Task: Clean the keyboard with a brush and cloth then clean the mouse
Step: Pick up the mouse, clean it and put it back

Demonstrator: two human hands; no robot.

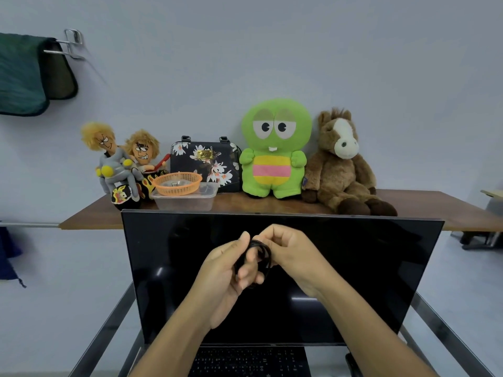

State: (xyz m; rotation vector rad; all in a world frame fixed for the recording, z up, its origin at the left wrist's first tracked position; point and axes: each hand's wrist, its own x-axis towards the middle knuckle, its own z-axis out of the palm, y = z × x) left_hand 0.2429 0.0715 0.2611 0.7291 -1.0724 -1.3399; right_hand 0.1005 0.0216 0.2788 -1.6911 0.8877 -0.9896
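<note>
Both hands are raised in front of a dark monitor point(353, 268). My left hand point(228, 270) has a coil of thin black cable point(262, 254) looped around its fingers. My right hand point(291, 251) pinches the top of that coil. Low in the view lies a black keyboard point(250, 361), partly hidden by my forearms. A dark object point(351, 363), possibly the mouse, shows at the keyboard's right; only a sliver is visible. No brush or cloth shows near my hands.
Behind the monitor a wooden shelf point(435, 208) carries two dolls point(122, 164), an orange basket point(177, 182) on a clear plastic box, a floral bag point(206, 161), a green plush point(275, 148) and a brown plush horse point(340, 161). A green towel point(21, 74) hangs upper left.
</note>
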